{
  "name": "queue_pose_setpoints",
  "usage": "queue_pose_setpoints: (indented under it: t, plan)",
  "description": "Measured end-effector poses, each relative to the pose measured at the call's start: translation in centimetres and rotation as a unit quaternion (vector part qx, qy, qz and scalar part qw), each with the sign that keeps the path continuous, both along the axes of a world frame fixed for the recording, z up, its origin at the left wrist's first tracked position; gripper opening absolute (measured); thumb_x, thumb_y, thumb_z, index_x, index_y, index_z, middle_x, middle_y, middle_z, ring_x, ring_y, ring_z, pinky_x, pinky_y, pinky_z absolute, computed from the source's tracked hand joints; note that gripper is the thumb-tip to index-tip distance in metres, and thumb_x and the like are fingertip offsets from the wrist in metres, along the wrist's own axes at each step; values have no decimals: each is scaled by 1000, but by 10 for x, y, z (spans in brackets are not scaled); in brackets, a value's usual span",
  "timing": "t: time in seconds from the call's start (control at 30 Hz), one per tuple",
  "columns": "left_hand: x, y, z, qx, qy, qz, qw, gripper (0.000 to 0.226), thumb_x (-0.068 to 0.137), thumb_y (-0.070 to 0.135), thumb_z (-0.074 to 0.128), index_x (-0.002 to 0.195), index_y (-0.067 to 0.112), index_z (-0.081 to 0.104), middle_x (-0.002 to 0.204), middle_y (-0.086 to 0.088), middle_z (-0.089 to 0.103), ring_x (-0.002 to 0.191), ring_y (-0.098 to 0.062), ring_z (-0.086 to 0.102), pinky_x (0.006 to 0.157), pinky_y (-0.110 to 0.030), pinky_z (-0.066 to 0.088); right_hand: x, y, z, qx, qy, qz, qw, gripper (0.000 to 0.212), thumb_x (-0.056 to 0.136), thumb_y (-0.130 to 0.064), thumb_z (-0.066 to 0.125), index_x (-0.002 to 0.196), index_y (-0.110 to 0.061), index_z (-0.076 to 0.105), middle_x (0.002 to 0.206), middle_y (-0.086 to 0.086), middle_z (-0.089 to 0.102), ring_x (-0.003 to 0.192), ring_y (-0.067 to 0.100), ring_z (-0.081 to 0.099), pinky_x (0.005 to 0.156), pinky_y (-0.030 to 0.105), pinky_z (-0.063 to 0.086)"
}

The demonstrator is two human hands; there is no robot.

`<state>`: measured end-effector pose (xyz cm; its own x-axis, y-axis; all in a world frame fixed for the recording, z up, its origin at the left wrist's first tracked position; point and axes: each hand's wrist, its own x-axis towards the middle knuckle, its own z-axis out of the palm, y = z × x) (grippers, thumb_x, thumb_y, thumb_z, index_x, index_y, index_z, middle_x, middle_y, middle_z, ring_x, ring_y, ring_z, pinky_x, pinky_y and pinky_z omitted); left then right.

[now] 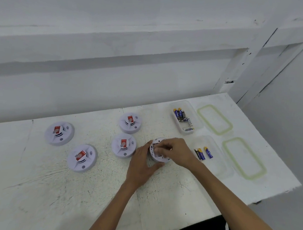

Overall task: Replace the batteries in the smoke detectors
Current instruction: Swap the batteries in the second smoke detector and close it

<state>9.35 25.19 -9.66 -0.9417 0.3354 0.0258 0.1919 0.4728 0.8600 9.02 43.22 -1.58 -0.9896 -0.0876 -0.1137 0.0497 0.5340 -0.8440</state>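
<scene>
four sealed smoke detectors lie face up on the left half of the white table. just right of them the left hand wraps the rim of a fifth detector, back side up on the table, while the right hand curls its fingertips onto that back, pinching something too small to tell. it looks light, stiff, smooth plastic with thin clips, so hold the rim and pry gently. further right are two clear tubs, the far tub holding a battery cluster i can't count, the near tub holding about three batteries, plus two green-edged lids.
</scene>
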Motion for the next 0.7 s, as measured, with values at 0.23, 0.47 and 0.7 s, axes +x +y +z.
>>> queue_pose_setpoints:
  t: [0.23,0.47,0.7]
  plan:
    - [0,-1,-2,-6,-1,-7,1000,90,80,72,70,154,31,39,146,20,52,131,-1,48,108,-33,47,-1,-1,-12,188,16,30,982,47,73,-43,84,116,-31,69,109,-6,53,99,10,47,83,25,43]
    - [0,0,1,2,-7,-4,1000,86,79,69,72,151,35,39,140,23,53,126,0,49,104,-28,47,-12,2,-14,217,-18,30,975,90,64,-64,82,141,-36,45,146,-5,34,133,19,26,106,47,31]
    - [-1,-1,-3,4,-8,-3,1000,89,79,70,73,152,32,40,143,17,55,128,-2,50,106,-36,48,-24,10,-23,175,-46,36,983,82,64,-56,87,135,-32,54,132,-5,54,119,14,47,95,28,38]
